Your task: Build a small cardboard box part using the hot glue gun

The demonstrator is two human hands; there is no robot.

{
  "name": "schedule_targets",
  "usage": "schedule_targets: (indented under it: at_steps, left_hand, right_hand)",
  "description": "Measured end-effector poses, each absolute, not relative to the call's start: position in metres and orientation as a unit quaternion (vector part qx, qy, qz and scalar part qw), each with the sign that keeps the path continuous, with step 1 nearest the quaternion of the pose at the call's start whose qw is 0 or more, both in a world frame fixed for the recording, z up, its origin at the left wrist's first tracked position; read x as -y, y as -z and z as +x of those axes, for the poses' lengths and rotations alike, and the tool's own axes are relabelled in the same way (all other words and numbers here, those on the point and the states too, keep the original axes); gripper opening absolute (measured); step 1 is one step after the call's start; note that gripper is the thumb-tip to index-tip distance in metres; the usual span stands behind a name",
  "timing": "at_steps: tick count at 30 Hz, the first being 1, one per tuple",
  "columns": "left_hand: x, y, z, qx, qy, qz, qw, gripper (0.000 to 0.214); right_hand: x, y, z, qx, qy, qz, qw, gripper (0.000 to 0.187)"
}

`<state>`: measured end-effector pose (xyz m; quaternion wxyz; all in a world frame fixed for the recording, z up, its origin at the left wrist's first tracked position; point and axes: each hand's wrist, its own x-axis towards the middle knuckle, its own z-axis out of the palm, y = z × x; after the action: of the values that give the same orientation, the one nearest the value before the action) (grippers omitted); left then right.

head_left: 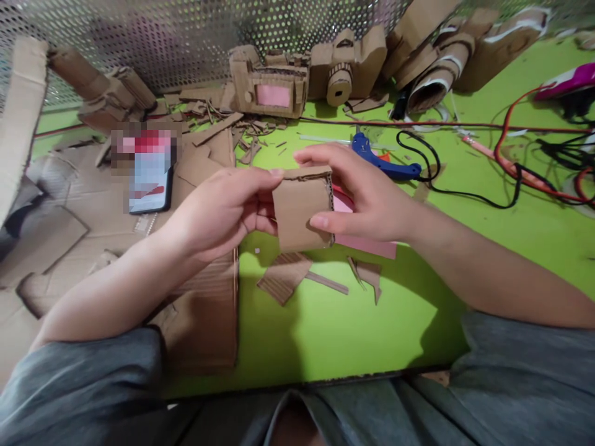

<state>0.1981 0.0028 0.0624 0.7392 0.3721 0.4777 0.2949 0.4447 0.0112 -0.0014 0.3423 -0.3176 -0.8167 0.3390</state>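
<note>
A small cardboard box is held up between my two hands over the green table. My left hand is closed on its left side, the thumb at the top left corner and the other fingers partly hidden behind. On the other side, my right hand grips the box with its thumb on the front face; its forefinger reaches past the top edge. Raw corrugated edges show along the top and right. Pink paper lies under my right hand. Below the box are cardboard scraps.
A blue glue gun lies beyond my right hand, its black cord running right. Cardboard camera models stand by the perforated metal panel. A phone rests on large cardboard sheets at left. Wires tangle at right.
</note>
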Motion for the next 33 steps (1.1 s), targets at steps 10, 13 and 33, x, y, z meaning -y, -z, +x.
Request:
schedule_targets:
  at_steps: [10,13,33]
  left_hand:
    - [0.019,-0.057,0.229,-0.444,-0.426,0.261,0.744,0.038]
    - [0.024,-0.048,0.229,-0.41,-0.406,0.268,0.771,0.041]
    - [-0.066,0.058,0.179,-0.208,-0.508,0.783,0.292,0.107]
  right_hand:
    - [0.033,-0.038,0.436,0.861,-0.039,-0.371,0.347,0.069]
    - [0.042,-0.041,0.425,0.858,0.006,-0.412,0.305,0.05]
    - [-0.006,-0.008,0.458,0.841,0.236,-0.367,0.32,0.043]
